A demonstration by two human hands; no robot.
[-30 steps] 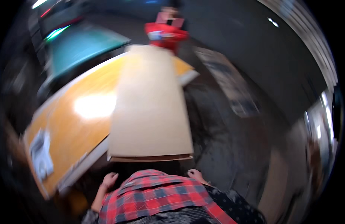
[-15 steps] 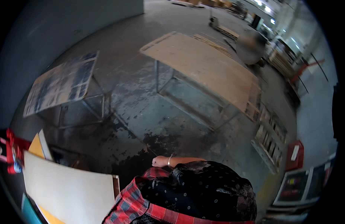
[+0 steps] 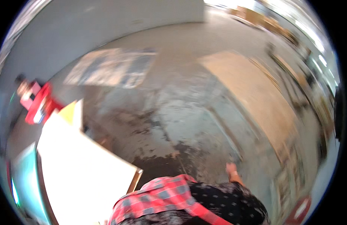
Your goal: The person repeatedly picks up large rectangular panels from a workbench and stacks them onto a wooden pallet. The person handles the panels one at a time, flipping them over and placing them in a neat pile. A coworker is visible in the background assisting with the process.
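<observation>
My right hand (image 3: 230, 168) hangs in front of my body at the lower right, smeared by motion, so its fingers cannot be made out. It appears above the floor, apart from the tables. My left hand does not show. A checked red and grey cloth (image 3: 158, 193) lies over my dark patterned clothing at the bottom. Close by on my left stands a large white panel (image 3: 83, 168) with a brown edge. Behind its top a yellow piece (image 3: 69, 112) sticks up.
A long tan-topped table (image 3: 256, 93) stands ahead to the right. A table with a streaked blue-and-tan top (image 3: 113, 67) is farther off by the grey wall (image 3: 117, 18). At far left is a person in red (image 3: 42, 103). A teal panel (image 3: 29, 180) stands beside the white one.
The view has swung left, shifting tables and panel rightward in the picture. My right hand has moved from across my front out to the right. The person in red shows more fully.
</observation>
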